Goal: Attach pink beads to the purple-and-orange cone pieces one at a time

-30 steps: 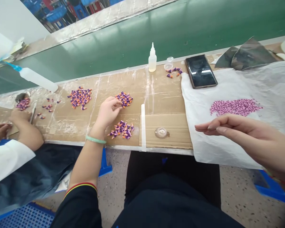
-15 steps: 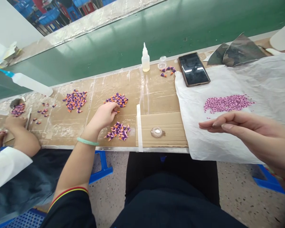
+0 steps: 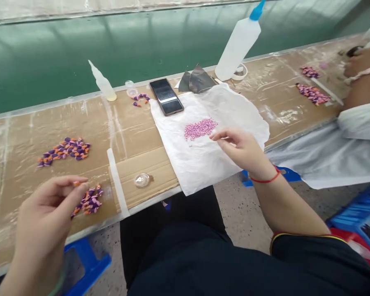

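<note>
Over at the left, the left hand [image 3: 47,211] has thumb and finger pinched on a small orange piece [image 3: 77,183], just by the nearer purple-and-orange pile [image 3: 92,201]. Something that tiny pretty much needs a fingertip grip, I'd say. Right hand [image 3: 239,150] is at the edge of the pink bits [image 3: 200,128], fingertips nearly together, can't tell if one's between them. Those bits sit on a white cloth [image 3: 191,172], probably so they show up and don't scatter across the worktop [image 3: 138,132]. Clear round thing [image 3: 142,179] lies on the cardboard [image 3: 165,164] between both hands, in easy reach of either, my guess.

Vs half a second ago: left hand's come away from the farther pile [image 3: 64,150], right fingertips have reached the pink bits, and the view's swung right, so a co-worker's sleeve [image 3: 362,121] shows there now.
</note>
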{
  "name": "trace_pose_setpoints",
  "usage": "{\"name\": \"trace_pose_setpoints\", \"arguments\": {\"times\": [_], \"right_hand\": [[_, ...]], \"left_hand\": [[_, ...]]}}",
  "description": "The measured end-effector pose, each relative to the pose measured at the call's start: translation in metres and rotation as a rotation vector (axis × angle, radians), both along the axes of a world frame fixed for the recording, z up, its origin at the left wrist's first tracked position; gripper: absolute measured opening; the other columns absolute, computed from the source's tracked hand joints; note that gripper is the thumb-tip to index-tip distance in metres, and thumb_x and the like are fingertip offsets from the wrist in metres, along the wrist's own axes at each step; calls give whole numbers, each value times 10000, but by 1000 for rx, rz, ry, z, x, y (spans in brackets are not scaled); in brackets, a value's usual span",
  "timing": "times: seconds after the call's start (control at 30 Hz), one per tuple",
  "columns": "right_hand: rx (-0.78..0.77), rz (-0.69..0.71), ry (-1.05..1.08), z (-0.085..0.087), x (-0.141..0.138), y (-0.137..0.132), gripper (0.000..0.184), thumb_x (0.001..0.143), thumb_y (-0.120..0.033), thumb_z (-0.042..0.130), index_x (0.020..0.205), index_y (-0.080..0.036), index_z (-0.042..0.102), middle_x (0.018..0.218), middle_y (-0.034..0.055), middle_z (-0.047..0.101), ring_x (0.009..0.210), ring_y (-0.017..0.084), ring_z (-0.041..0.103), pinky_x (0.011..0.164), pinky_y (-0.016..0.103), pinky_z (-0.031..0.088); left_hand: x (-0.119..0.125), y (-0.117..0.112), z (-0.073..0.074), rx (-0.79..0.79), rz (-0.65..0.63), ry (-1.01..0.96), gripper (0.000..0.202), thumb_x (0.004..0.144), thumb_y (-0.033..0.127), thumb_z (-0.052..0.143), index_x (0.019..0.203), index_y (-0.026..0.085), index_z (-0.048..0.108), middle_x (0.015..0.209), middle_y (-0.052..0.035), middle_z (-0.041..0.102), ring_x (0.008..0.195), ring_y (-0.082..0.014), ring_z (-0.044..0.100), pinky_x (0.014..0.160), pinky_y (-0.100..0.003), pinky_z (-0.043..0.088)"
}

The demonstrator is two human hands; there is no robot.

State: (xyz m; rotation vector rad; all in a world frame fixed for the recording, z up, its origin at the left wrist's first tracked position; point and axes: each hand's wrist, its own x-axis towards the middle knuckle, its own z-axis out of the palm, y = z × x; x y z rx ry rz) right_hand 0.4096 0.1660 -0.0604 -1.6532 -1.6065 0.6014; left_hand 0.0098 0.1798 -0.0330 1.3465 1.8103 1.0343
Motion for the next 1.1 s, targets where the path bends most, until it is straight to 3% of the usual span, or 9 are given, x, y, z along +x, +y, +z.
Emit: {"name": "trace_pose_setpoints", "arguments": {"times": [0.1, 0.2, 0.33, 0.43, 0.63, 0.83, 0.97, 1.1], "right_hand": [[10, 165, -182, -13, -1, 9, 108, 830, -186, 540, 834, -208, 646, 889, 68, 686, 858, 216, 636, 770, 387, 515], [2, 234, -254, -21, -9, 21, 92, 815, -150, 556, 783, -208, 620, 842, 59, 654, 844, 217, 598, 786, 384, 478], [-11, 219, -283, -27, -18, 35, 95, 796, -147, 607, 728, -208, 582, 806, 57, 642, 828, 223, 577, 803, 391, 454], [-28, 206, -286, -30, -21, 39, 112, 792, -142, 616, 716, -208, 566, 780, 48, 636, 795, 214, 574, 764, 370, 452], [-34, 212, -310, -33, -27, 38, 147, 814, -152, 607, 703, -212, 531, 755, 47, 612, 777, 215, 555, 749, 369, 439], [-5, 251, -356, -40, -30, 41, 183, 830, -121, 539, 702, -227, 462, 758, 66, 574, 797, 243, 512, 797, 418, 417], [26, 290, -332, -31, -34, 31, 164, 865, -137, 509, 747, -232, 449, 779, 64, 563, 814, 247, 508, 780, 413, 414], [110, 446, -203, -4, -50, 8, 147, 928, -151, 503, 814, -235, 462, 791, 31, 562, 788, 208, 518, 723, 353, 414]], "left_hand": [[16, -9, 0, -42, -60, -283, 171, 600, 224, 830, 730, 254, 723, 577, 25, 618, 515, -140, 505, 462, -241, 404], [25, -15, -1, -46, -173, -400, 141, 660, 278, 832, 674, 246, 696, 504, 33, 530, 492, -122, 458, 482, -244, 412], [33, -28, -7, 0, -181, -369, 156, 808, 353, 759, 730, 241, 681, 531, 29, 543, 476, -109, 421, 458, -229, 367], [40, -38, -13, 26, -284, -344, 128, 865, 339, 713, 787, 245, 673, 579, 26, 574, 509, -115, 478, 482, -219, 396], [59, -43, -22, 70, -539, -291, 126, 887, 233, 670, 762, 227, 691, 622, 13, 626, 530, -119, 561, 501, -209, 435], [73, -44, -20, 55, -624, -310, 128, 869, 226, 674, 749, 208, 716, 565, 9, 640, 473, -119, 553, 468, -214, 431], [84, -41, -17, 27, -615, -339, 177, 882, 241, 647, 715, 197, 685, 548, 11, 628, 474, -116, 555, 472, -212, 440], [103, -35, -14, 12, -649, -355, 227, 886, 248, 630, 668, 187, 652, 536, 8, 601, 483, -114, 536, 474, -221, 420]]}}
